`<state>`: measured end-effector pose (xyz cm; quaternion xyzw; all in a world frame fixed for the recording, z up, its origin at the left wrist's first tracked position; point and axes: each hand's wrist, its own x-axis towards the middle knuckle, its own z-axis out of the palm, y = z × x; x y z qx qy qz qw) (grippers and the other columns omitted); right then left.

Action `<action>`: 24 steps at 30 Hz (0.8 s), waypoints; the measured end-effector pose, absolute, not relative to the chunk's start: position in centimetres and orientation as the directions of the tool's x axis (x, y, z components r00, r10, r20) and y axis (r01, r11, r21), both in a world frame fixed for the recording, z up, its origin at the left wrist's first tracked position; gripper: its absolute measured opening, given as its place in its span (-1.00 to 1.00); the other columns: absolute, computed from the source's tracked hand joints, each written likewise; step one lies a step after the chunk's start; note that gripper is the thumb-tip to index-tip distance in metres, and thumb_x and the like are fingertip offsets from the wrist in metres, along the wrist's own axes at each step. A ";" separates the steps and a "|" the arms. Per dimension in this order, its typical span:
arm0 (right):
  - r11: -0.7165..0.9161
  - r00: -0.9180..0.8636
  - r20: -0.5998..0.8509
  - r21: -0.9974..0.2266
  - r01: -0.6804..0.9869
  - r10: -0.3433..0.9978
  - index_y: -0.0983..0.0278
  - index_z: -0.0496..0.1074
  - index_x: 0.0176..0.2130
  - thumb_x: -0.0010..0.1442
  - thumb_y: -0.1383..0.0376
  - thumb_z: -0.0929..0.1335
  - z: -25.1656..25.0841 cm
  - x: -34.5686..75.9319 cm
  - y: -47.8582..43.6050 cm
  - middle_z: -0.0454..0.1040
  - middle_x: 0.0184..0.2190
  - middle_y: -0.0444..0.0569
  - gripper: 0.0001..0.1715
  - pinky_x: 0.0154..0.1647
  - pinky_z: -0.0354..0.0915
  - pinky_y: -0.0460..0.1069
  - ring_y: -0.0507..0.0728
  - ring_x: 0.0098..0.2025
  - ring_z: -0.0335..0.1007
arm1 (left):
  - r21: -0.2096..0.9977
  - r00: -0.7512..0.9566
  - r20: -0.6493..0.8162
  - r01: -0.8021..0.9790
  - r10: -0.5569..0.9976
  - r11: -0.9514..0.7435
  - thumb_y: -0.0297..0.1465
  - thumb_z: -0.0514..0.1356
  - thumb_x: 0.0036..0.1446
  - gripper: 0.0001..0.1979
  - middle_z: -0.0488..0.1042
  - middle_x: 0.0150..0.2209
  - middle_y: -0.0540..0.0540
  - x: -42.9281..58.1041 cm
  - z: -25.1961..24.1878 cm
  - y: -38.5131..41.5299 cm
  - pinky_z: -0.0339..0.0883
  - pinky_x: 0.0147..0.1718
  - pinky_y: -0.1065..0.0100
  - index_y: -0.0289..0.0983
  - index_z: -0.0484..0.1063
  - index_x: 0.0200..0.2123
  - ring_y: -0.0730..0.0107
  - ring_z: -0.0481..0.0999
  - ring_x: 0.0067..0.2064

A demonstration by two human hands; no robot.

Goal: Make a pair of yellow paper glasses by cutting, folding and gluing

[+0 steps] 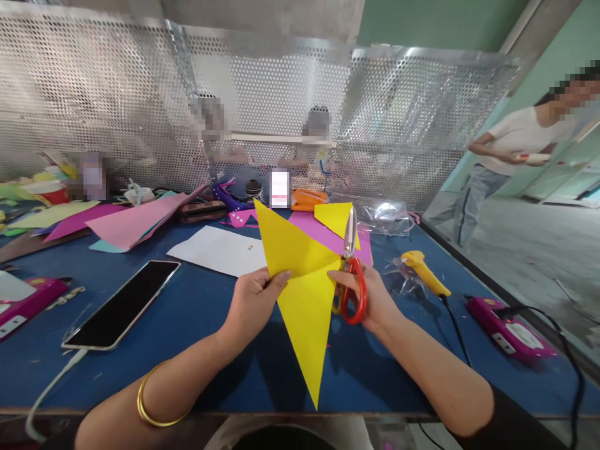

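A bright yellow craft sheet (304, 294), cut into a pointed, roughly triangular shape with a faint crease across it, is held up over the table. My left hand (255, 297) pinches its left edge between thumb and fingers. At its right edge, my right hand (370, 294) grips the sheet with thumb and fingers and also holds red-handled scissors (354, 290), blades pointing up. Some of the right fingers are hidden behind the scissors. Behind the blades another yellow piece (334, 219) lies on a purple sheet (304, 223).
A white sheet (215, 250) and a charging phone (124, 303) lie to the left, near stacked pink sheets (135, 219). A yellow glue gun (424, 272) and a magenta power strip (510, 328) with cords are on the right. A perforated metal screen (281, 81) backs the table; a person (515, 144) stands beyond.
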<state>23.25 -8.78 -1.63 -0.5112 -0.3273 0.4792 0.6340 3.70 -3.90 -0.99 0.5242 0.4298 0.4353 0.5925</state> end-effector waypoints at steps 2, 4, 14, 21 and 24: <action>0.028 0.329 -0.060 -0.966 -0.257 0.942 0.24 0.34 -0.45 -0.23 0.14 0.61 -1.7 23.2 -8.8 0.41 -0.62 -0.21 -0.52 -0.62 0.29 -0.09 0.00 -0.63 0.31 | 0.974 0.310 -0.162 -0.101 0.937 0.202 -0.21 0.37 0.00 -0.75 0.62 -0.38 -0.12 4.0 -0.6 -3.9 0.51 -0.32 0.31 -0.31 0.57 -0.40 0.24 0.60 -0.35; 0.043 0.334 -0.039 -0.971 -0.235 0.942 0.23 0.35 -0.42 -0.23 0.13 0.61 -1.7 23.1 -8.8 0.41 -0.62 -0.22 -0.51 -0.65 0.27 -0.09 0.00 -0.65 0.29 | 0.939 0.340 -0.258 -0.130 0.904 0.317 -0.22 0.33 0.07 -0.73 0.64 -0.30 -0.23 4.2 -0.3 -3.7 0.55 -0.23 0.23 -0.34 0.58 -0.30 0.16 0.64 -0.30; 0.040 0.292 0.018 -0.997 -0.068 0.956 0.22 0.36 -0.25 -0.16 -0.05 0.56 -2.3 21.6 -9.2 0.44 -0.49 -0.20 -0.40 -0.51 0.38 -0.04 0.02 -0.55 0.37 | 0.910 0.254 -0.319 -0.186 0.913 0.370 -0.25 0.18 0.27 -0.77 0.65 -0.23 -0.20 4.4 -0.8 -3.6 0.56 -0.33 0.29 -0.28 0.53 -0.20 0.21 0.66 -0.32; -0.148 0.358 -0.015 -0.926 0.348 0.934 0.20 0.34 -0.01 0.09 -0.20 0.38 -1.7 25.1 -8.2 0.53 -0.35 -0.06 -0.32 -0.37 0.45 0.07 0.18 -0.38 0.54 | 0.980 0.205 -0.186 -0.025 0.961 0.195 -0.18 0.18 0.23 -0.74 0.65 -0.30 -0.09 3.2 -0.1 -2.2 0.49 -0.45 0.32 -0.24 0.50 -0.20 0.23 0.63 -0.40; -0.302 0.430 -0.013 -0.732 0.610 0.903 0.22 0.41 -0.02 0.11 0.04 0.48 -1.5 27.7 -7.5 0.56 -0.24 0.03 -0.49 -0.19 0.44 0.14 0.28 -0.19 0.55 | 0.988 0.231 -0.136 0.107 0.963 0.114 -0.12 0.25 0.13 -0.70 0.63 -0.37 -0.09 2.6 0.0 -1.7 0.43 -0.51 0.36 -0.26 0.53 -0.30 0.20 0.61 -0.40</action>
